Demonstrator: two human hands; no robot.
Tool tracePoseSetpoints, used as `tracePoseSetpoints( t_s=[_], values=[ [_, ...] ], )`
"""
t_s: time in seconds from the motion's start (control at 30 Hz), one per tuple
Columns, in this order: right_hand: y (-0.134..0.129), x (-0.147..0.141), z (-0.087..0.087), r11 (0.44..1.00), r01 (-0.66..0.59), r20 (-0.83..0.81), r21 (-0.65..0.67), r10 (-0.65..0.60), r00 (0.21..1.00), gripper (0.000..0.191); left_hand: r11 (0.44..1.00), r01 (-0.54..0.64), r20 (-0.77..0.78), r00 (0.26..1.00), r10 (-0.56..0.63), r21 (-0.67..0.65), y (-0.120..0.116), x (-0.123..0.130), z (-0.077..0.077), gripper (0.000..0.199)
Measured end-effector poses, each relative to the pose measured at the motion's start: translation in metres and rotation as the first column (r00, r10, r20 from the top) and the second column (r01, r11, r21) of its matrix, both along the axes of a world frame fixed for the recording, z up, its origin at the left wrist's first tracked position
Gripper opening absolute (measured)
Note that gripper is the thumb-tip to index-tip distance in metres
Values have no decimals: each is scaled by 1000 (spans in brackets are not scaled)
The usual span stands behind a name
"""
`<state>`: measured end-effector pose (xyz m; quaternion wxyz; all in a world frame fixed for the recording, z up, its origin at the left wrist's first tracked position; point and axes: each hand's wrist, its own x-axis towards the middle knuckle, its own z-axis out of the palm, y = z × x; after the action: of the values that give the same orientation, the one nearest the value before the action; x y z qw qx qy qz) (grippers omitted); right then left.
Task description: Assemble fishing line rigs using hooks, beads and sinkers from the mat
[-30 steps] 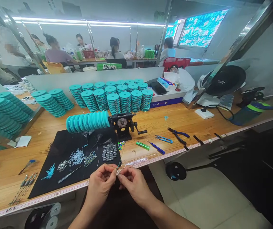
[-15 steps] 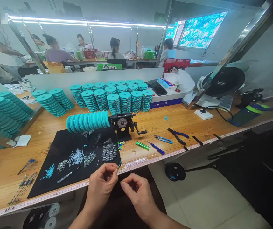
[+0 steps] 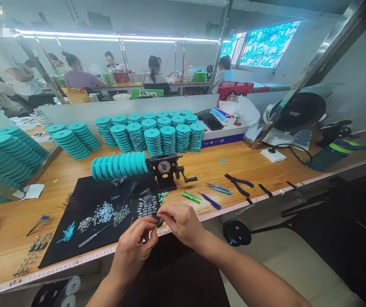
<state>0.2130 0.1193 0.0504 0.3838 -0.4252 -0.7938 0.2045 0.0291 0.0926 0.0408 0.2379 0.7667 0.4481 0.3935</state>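
My left hand (image 3: 136,241) is closed in a pinch at the table's front edge, thumb and forefinger on a very thin fishing line that barely shows. Just above its fingertips my right hand (image 3: 183,221), also pinched, works on the same line; the exact spot is partly hidden by the fingers. Behind them lies a black mat (image 3: 71,230) with grey cylinders (image 3: 147,206), clear pale-blue bits (image 3: 103,212), small metal parts (image 3: 86,223) and blue tubes (image 3: 66,233). A hand-cranked winder (image 3: 164,170) carries a row of teal spools (image 3: 119,165).
Stacks of teal spools (image 3: 152,140) stand at the back, more (image 3: 13,149) at left. Right of my hands lie a green tube (image 3: 191,197), a blue-handled tool (image 3: 210,200), blue snips (image 3: 219,188) and pliers (image 3: 239,183). A measuring tape (image 3: 96,253) runs along the edge. People sit beyond the partition.
My right hand has moved up and left, over to my left fingertips, its forearm now stretching further in from the right. The left hand stays nearly in place. The view has shifted slightly.
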Motion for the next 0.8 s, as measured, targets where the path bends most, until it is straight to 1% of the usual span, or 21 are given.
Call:
tracePoseSetpoints(
  t_s=[0.17,0.23,0.33,0.4,0.5,0.57,0.63,0.7,0.8],
  values=[
    [-1,0,5,1000,-15,65,-2,15,998,15,997,-65,-32,997,64,-28,2,0,2,13],
    [-1,0,5,1000,-21,88,2,21,996,16,998,-65,-35,997,64,-27,2,2,2,13],
    [0,-1,5,1000,-14,110,-7,15,994,17,999,-47,-43,998,47,0,2,4,0,14],
    [2,-3,5,999,17,110,-28,-13,994,15,998,-35,-48,998,37,55,3,4,-1,14],
    [10,-7,7,995,75,95,-69,-69,993,11,989,22,-58,998,-13,147,6,4,-3,15],
    [15,-9,8,991,100,82,-87,-93,992,10,985,64,-57,997,-55,161,8,3,-3,16],
    [17,-9,9,988,123,68,-91,-117,991,11,989,70,-40,997,-65,129,9,3,-2,16],
    [12,-7,10,983,168,52,-77,-165,985,9,996,41,-11,999,-40,77,9,4,0,15],
    [-9,-1,8,956,293,-75,-7,-293,953,12,999,-32,51,998,34,-37,5,5,4,13]
  ],
)
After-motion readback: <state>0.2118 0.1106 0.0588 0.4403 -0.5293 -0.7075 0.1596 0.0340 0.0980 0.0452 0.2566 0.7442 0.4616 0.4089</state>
